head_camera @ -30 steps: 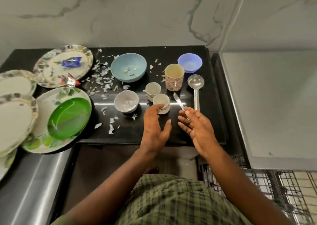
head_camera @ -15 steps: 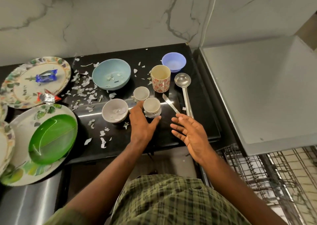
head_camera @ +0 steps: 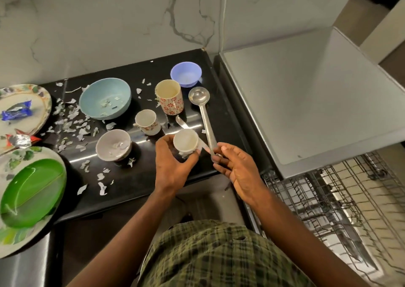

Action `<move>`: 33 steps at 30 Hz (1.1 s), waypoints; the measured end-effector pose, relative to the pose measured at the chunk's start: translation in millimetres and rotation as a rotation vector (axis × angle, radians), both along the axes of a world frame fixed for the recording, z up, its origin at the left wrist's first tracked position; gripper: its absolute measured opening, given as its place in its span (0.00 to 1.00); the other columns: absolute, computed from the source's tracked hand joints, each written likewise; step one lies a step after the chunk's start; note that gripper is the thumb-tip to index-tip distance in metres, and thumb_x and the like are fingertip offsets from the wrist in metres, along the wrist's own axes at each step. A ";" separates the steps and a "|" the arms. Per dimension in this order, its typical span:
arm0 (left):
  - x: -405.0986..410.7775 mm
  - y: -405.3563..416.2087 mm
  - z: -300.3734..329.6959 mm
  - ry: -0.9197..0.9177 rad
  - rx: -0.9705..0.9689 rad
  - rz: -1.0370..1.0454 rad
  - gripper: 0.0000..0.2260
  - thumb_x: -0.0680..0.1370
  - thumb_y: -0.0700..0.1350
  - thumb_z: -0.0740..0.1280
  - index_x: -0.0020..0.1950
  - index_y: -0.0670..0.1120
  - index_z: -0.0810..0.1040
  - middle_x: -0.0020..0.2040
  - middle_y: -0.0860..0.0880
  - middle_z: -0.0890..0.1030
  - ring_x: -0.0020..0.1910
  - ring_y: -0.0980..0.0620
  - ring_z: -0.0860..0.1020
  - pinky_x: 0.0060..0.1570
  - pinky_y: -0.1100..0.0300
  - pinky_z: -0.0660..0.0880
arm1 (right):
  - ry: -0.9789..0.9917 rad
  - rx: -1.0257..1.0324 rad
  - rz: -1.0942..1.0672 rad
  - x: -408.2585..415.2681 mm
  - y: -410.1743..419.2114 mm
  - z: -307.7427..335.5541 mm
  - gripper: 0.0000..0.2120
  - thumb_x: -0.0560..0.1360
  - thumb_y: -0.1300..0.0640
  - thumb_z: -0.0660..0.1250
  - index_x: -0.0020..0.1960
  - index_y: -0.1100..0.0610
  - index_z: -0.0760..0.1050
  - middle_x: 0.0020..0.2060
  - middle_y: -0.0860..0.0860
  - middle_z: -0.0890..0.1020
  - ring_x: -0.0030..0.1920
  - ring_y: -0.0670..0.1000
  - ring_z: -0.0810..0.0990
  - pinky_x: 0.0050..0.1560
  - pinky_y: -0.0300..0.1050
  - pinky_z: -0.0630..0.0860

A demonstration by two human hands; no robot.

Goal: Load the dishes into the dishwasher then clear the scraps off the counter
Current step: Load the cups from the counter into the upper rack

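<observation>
We see the left hand (head_camera: 173, 166) w/ fingers and thumb curled round a small white cup (head_camera: 185, 142), holding it at the front edge of the black counter (head_camera: 140, 177), near centre of view. The right hand (head_camera: 238, 168) pinches the end of a steel ladle (head_camera: 202, 113) handle; its bowl lies at 12 o'clock from that hand. No brand, label or writing can be read; the blue wrapper (head_camera: 16, 111) print is too blurred.

Around the held cup: a second small cup (head_camera: 147, 122) at 10 o'clock, a flower-print mug (head_camera: 169, 97) at 12, a lilac bowl (head_camera: 185, 73) beyond it, a spoon (head_camera: 182, 122) tip just behind. A pale blue bowl (head_camera: 105, 98) at 10–11 o'clock holds bits; a white bowl (head_camera: 114, 144) sits at 9. Paper scraps (head_camera: 70, 122) litter the counter's left half. Far left, approx 8 o'clock, a green plate (head_camera: 32, 192) rests on a floral plate (head_camera: 13, 238); a red-foil wrapper (head_camera: 20, 140) lies above it. At 4 o'clock, the dishwasher rack (head_camera: 317, 199) stands pulled out under a grey top (head_camera: 306, 94).
</observation>
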State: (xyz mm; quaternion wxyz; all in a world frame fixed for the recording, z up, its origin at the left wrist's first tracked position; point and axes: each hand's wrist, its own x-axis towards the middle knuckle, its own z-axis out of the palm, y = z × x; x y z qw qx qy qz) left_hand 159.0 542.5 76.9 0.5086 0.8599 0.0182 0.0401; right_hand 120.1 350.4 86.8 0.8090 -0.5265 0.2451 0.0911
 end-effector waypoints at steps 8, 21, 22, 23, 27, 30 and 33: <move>-31.9 -111.2 27.3 -0.007 -0.153 -0.501 0.31 0.70 0.48 0.83 0.68 0.46 0.72 0.61 0.51 0.80 0.61 0.50 0.81 0.56 0.60 0.80 | 0.057 0.297 -0.174 -42.3 -79.8 0.4 0.23 0.85 0.43 0.60 0.70 0.58 0.78 0.62 0.62 0.83 0.59 0.60 0.84 0.58 0.55 0.81; -73.6 -273.5 -20.2 0.134 0.100 -1.125 0.35 0.71 0.56 0.81 0.72 0.48 0.71 0.65 0.53 0.77 0.64 0.56 0.77 0.63 0.56 0.76 | 0.019 0.495 -0.548 -170.1 -220.3 -38.1 0.23 0.79 0.53 0.65 0.70 0.64 0.77 0.60 0.64 0.79 0.56 0.62 0.78 0.48 0.47 0.81; -76.8 -283.4 -27.8 0.151 0.155 -1.176 0.36 0.71 0.57 0.80 0.74 0.48 0.69 0.67 0.52 0.76 0.66 0.55 0.76 0.66 0.53 0.75 | 0.028 0.487 -0.583 -181.2 -229.6 -45.0 0.22 0.79 0.54 0.65 0.71 0.63 0.76 0.59 0.63 0.81 0.55 0.60 0.81 0.47 0.47 0.83; -81.1 -292.9 -35.2 0.171 0.213 -1.227 0.38 0.72 0.57 0.79 0.76 0.47 0.67 0.70 0.50 0.74 0.68 0.53 0.75 0.68 0.50 0.74 | 0.038 0.475 -0.623 -193.3 -238.8 -52.3 0.21 0.81 0.55 0.64 0.71 0.62 0.76 0.59 0.61 0.82 0.53 0.58 0.83 0.47 0.47 0.84; -100.4 -324.4 -55.2 0.193 0.460 -1.373 0.37 0.77 0.53 0.75 0.81 0.48 0.61 0.77 0.46 0.68 0.75 0.48 0.67 0.75 0.44 0.67 | 0.158 0.385 -0.807 -239.8 -271.2 -89.2 0.15 0.81 0.59 0.67 0.67 0.58 0.77 0.61 0.59 0.80 0.56 0.57 0.84 0.53 0.50 0.84; -110.8 -336.1 -67.8 0.211 0.610 -1.397 0.35 0.78 0.53 0.74 0.80 0.50 0.61 0.77 0.47 0.67 0.76 0.48 0.66 0.76 0.45 0.66 | 0.328 0.194 -0.774 -260.0 -284.1 -124.1 0.12 0.81 0.61 0.68 0.64 0.55 0.77 0.61 0.59 0.81 0.57 0.58 0.83 0.58 0.55 0.82; -119.9 -337.0 -76.1 0.273 0.702 -1.386 0.35 0.79 0.52 0.73 0.80 0.51 0.59 0.77 0.48 0.67 0.76 0.48 0.66 0.77 0.43 0.66 | 0.508 -0.110 -0.618 -270.5 -284.9 -160.6 0.13 0.79 0.60 0.72 0.62 0.51 0.75 0.63 0.59 0.80 0.57 0.59 0.83 0.62 0.62 0.81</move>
